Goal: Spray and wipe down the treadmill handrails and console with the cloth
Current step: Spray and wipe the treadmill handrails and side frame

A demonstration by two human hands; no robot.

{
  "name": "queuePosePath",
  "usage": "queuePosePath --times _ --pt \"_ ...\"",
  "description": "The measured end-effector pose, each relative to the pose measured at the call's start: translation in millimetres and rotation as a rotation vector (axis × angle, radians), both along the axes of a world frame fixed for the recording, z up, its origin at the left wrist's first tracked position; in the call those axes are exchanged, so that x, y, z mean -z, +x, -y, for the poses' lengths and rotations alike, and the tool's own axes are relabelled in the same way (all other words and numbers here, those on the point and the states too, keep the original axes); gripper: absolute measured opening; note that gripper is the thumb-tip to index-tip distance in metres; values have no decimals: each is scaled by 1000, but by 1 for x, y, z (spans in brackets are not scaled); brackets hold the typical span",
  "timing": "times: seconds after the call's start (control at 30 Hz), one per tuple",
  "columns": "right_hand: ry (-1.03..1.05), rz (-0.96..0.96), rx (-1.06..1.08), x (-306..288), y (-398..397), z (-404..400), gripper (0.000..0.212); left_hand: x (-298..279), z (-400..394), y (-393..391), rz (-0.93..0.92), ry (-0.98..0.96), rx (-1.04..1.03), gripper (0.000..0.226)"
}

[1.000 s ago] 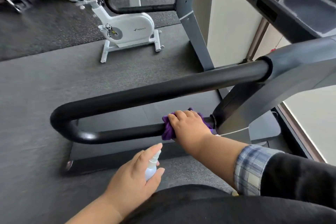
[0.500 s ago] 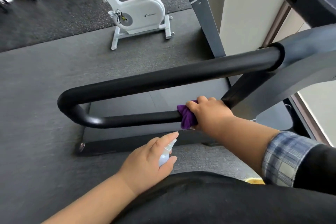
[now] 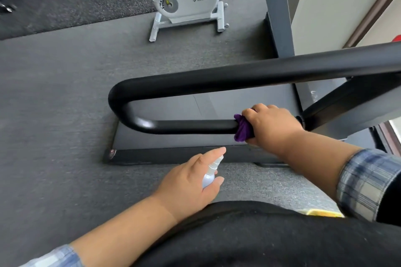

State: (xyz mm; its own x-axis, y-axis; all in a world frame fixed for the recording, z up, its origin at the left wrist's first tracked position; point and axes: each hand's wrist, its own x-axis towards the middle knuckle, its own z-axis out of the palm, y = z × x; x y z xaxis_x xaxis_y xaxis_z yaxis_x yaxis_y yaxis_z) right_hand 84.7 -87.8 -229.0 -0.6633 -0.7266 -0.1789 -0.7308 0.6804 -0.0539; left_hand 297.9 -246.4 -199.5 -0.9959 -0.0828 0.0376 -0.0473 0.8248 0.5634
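Note:
A black U-shaped treadmill handrail [image 3: 186, 127] loops across the middle of the view, with its bend at the left. My right hand [image 3: 273, 124] grips a purple cloth [image 3: 243, 129] wrapped around the lower bar, near where the bar meets the grey upright. My left hand [image 3: 191, 182] hovers below the rail, closed around a small pale spray bottle [image 3: 209, 176] with its white nozzle pointing up toward the bar and the index finger lying along the top. The console is out of view.
The treadmill deck [image 3: 173, 154] lies under the rail on dark rubber flooring. A white exercise bike [image 3: 188, 0] stands behind. A grey machine post [image 3: 277, 17] and a pale wall [image 3: 338, 2] are at the right. My dark-clothed body fills the bottom.
The view has dropped and shifted, so the rail sits further right in frame. My right hand stays gripped on the cloth near the bar's right end; my left hand keeps the bottle below.

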Motion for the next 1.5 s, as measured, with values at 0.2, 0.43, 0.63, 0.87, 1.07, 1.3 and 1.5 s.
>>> queuePosePath --times 0.2,0.43,0.63,0.87,1.07,1.3,1.5 --pt "-46 -14 -76 -10 35 78 51 -3 40 7 -32 20 57 60" --pt "-135 -30 -137 -12 78 188 48 -13 120 34 -66 -31 77 56" --pt "-350 65 -61 -12 94 224 53 -12 176 46 -99 -25 171 56" --pt "-437 117 17 -15 103 237 58 -11 200 21 -123 -60 527 55" --pt "-278 7 10 -16 104 227 48 -4 188 4 -147 2 636 60" --pt "-256 -57 71 -9 100 183 60 7 172 -5 -200 -18 667 64" --pt "-223 -31 122 -3 79 132 67 11 155 -8 -216 -51 609 63"
